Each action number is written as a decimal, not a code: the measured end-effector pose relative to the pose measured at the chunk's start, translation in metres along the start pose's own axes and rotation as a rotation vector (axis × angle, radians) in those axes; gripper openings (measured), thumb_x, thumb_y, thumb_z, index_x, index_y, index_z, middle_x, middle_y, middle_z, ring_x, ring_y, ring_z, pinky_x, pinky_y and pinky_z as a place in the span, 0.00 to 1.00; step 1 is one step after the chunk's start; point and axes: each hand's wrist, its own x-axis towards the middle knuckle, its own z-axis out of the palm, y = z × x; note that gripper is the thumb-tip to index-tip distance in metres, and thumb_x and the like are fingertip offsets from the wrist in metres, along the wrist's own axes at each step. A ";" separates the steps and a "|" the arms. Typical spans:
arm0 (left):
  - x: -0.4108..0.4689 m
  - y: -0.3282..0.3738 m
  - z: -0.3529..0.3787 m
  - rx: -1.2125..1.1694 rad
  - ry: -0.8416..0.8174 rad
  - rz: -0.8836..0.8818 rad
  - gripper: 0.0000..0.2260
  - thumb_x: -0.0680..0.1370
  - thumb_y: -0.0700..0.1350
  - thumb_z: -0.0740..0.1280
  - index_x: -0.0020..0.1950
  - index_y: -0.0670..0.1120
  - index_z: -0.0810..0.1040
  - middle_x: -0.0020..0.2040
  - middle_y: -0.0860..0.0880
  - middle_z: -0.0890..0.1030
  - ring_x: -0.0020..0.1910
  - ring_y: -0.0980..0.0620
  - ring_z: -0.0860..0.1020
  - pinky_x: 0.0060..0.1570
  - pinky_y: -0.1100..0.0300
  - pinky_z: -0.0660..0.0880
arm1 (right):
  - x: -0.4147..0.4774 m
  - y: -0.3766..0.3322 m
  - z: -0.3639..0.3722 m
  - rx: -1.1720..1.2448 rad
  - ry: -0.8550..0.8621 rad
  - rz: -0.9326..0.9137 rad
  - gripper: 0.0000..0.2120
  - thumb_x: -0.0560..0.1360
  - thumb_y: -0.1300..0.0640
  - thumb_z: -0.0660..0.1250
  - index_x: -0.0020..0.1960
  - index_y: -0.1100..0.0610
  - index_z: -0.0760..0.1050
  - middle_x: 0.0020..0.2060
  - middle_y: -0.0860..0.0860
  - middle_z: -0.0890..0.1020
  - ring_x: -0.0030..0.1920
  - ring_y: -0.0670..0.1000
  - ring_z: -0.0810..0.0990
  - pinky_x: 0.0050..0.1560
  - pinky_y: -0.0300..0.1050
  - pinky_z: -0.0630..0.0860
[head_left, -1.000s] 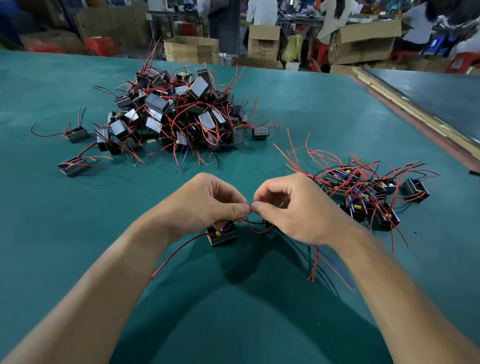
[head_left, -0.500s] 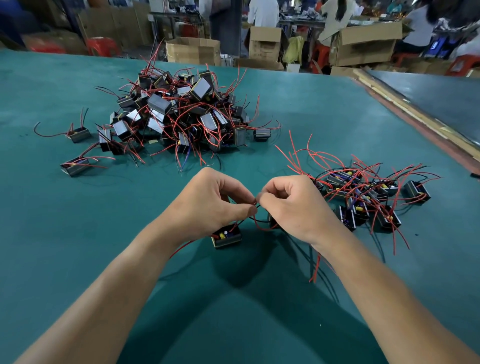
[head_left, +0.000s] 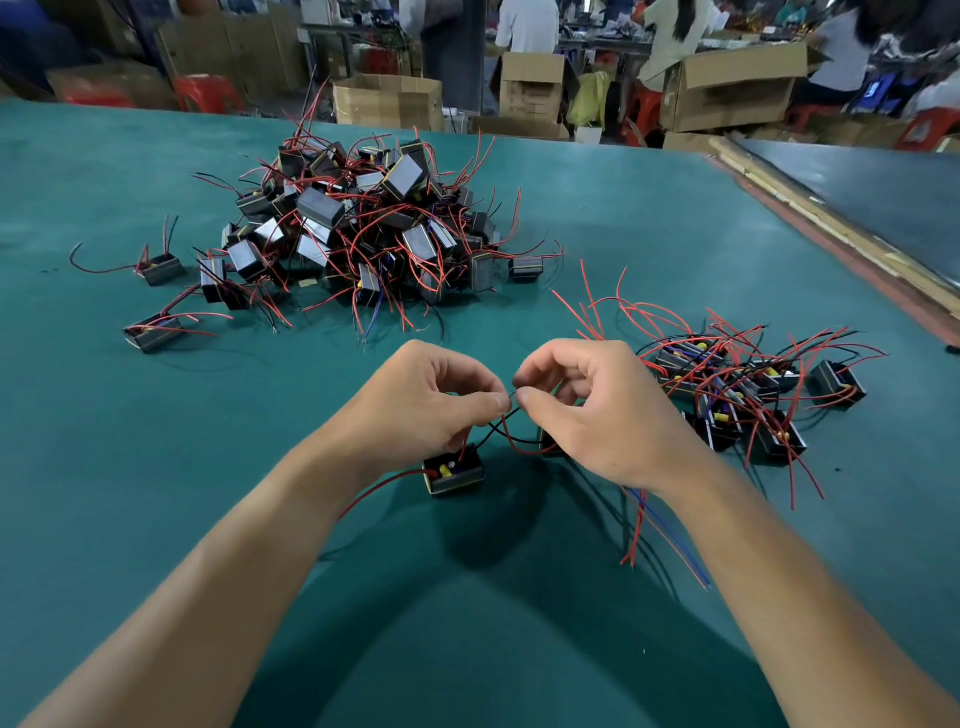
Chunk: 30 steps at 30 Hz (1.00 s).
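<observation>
Teal table cover (head_left: 130, 467) runs under both your forearms. Just ahead of them your hands meet fingertip to fingertip. Your left hand (head_left: 421, 400) pinches a thin black wire (head_left: 491, 428) between thumb and forefinger, and your right hand (head_left: 587, 415) pinches the same wire from the other side, so both are clamped on it with the remaining fingers curled. The wire drops to a small black module (head_left: 454, 470) with an open top and a yellow part inside. The module sits directly beneath your left hand, but you cannot tell whether it rests on the cover or hangs just above it. A red wire loop (head_left: 519, 448) curves between the hands, and loose red and blue leads (head_left: 655, 530) trail out beneath your right wrist.

Further out on your right lies a flat cluster of modules (head_left: 737, 387) with red leads sticking up. On your left two stray modules (head_left: 156, 332) lie apart from the rest. Beyond the hands a tall heap of modules (head_left: 363, 228) is tangled with red wires. Past the table's far edge stand open cardboard boxes (head_left: 387, 101), red stools and people at benches.
</observation>
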 end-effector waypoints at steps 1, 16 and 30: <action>0.000 0.000 0.000 0.001 -0.001 0.000 0.07 0.76 0.42 0.71 0.38 0.43 0.82 0.26 0.48 0.73 0.27 0.50 0.67 0.32 0.58 0.65 | 0.000 0.000 -0.001 -0.011 0.003 -0.012 0.06 0.73 0.62 0.71 0.39 0.53 0.80 0.33 0.45 0.82 0.30 0.45 0.77 0.35 0.39 0.75; 0.000 0.001 0.000 -0.034 0.019 0.017 0.08 0.77 0.39 0.70 0.38 0.44 0.83 0.31 0.51 0.81 0.24 0.54 0.71 0.28 0.65 0.70 | 0.001 0.003 -0.001 -0.058 -0.016 -0.009 0.08 0.74 0.59 0.70 0.36 0.52 0.78 0.26 0.41 0.76 0.27 0.42 0.72 0.33 0.37 0.67; -0.001 0.002 0.002 -0.007 0.011 -0.041 0.09 0.77 0.39 0.69 0.37 0.44 0.82 0.30 0.51 0.81 0.24 0.54 0.70 0.28 0.65 0.69 | -0.002 0.001 0.000 -0.094 0.001 -0.054 0.09 0.73 0.60 0.70 0.35 0.54 0.76 0.26 0.47 0.76 0.28 0.43 0.71 0.32 0.43 0.71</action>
